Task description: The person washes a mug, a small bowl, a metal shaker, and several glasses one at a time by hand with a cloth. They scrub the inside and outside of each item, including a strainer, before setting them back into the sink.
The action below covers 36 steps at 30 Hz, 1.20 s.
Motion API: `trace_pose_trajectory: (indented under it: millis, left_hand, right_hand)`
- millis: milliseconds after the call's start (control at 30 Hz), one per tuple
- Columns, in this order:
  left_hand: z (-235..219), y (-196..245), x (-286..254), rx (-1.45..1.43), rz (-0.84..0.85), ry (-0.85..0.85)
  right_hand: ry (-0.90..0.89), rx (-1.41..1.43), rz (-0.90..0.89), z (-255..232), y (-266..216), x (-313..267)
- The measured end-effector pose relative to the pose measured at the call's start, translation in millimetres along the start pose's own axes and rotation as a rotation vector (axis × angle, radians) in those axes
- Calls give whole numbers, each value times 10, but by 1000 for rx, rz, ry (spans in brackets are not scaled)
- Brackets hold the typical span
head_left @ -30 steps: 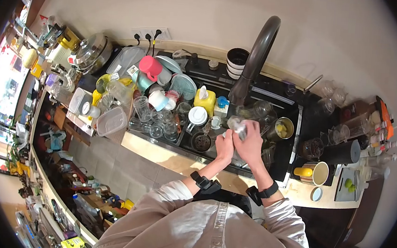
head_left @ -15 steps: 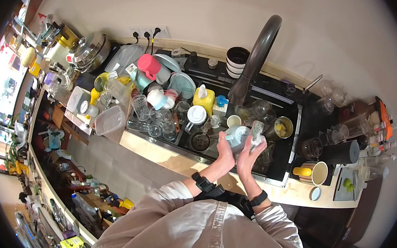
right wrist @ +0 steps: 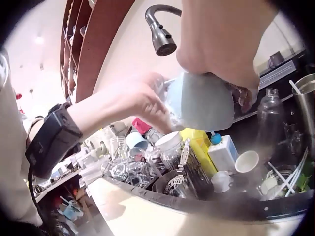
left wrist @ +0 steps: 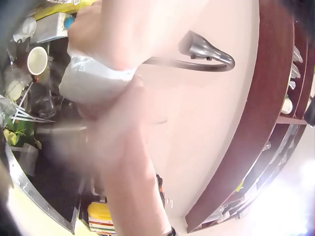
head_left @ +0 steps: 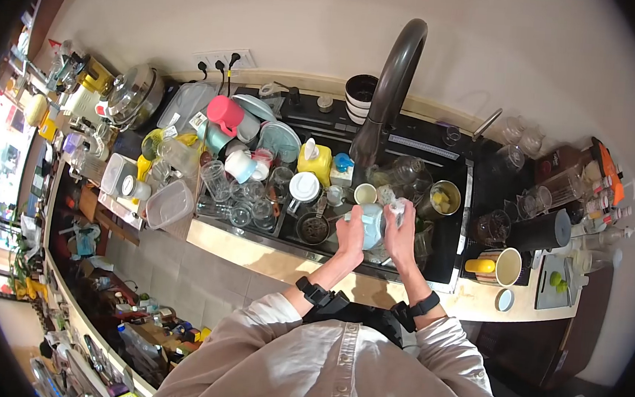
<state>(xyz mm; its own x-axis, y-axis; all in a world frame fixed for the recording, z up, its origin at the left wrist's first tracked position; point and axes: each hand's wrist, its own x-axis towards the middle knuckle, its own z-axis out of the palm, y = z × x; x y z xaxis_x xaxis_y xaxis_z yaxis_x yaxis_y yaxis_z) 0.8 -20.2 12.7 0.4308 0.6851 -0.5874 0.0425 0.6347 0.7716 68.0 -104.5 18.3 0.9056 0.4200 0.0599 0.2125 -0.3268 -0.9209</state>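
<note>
- One dark sink [head_left: 447, 237] lies in the middle, with wooden tabletop [head_left: 242, 251] along its near side.
- The tall tap [head_left: 395, 78] arches at the far side.
- The left hand [head_left: 349, 235] has its grip clamped on a pale blue cup [head_left: 372, 229], perhaps for keeping it steady.
- The right hand [head_left: 401, 236] has its grip closed about a whitish pad [head_left: 397, 205], seemingly for rubbing the cup.
- The cup is held above the sink, probably so that drips fall inside.
- A small cream cup [head_left: 365, 194] stands just beyond it.
</note>
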Motion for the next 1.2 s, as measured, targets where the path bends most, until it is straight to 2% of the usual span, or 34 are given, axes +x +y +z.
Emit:
trace_pose_trajectory:
  millis: [67,100,167,233,367,467,500,700,800,900,1000,1033,1133,1167,1200]
  left_hand:
    - [-28,-42,54,50,24,-61]
    - [-29,22,18,112,13,-113]
    - [-40,203,-96,238,-12,-215]
    - [-32,152,-53,118,-33,-212]
    - [-134,-145,309,-149,-139,-193]
    - [-155,-273,459,-388,-313,-154]
    - [-150,-255,462,-436,-329,-142]
    - [-132,-226,465,-277,-454,-262]
    - [-106,-4,278,-259,-618,-376]
    - [-112,102,216,-115,-563,-422]
    - [-155,-164,480,-69,-447,-398]
    - [-152,-225,536,-10,-429,-310]
    - [-154,-318,569,-16,-351,-301]
    - [-113,-398,496,97,-109,-167]
    - [-91,-385,407,258,49,-143]
  right_hand:
    - [-68,143,189,-10,42,76]
    - [-138,265,343,-4,183,147]
    - [-304,531,562,-60,148,249]
    - [-458,701,717,-101,247,307]
    - [-445,745,793,-52,453,242]
    - [-354,557,943,-195,-147,101]
    - [-388,601,905,-200,-80,69]
    - [-498,816,846,-274,9,72]
    - [-448,689,666,-249,41,78]
    - [-424,352,320,-288,-66,-12]
    - [-506,-22,-74,-309,-103,-86]
    - [-522,-174,-207,-325,-207,-97]
    - [-448,-161,-155,-232,-129,-118]
    - [-434,-167,-65,-205,-125,-113]
    - [-395,-103,22,-178,-79,-111]
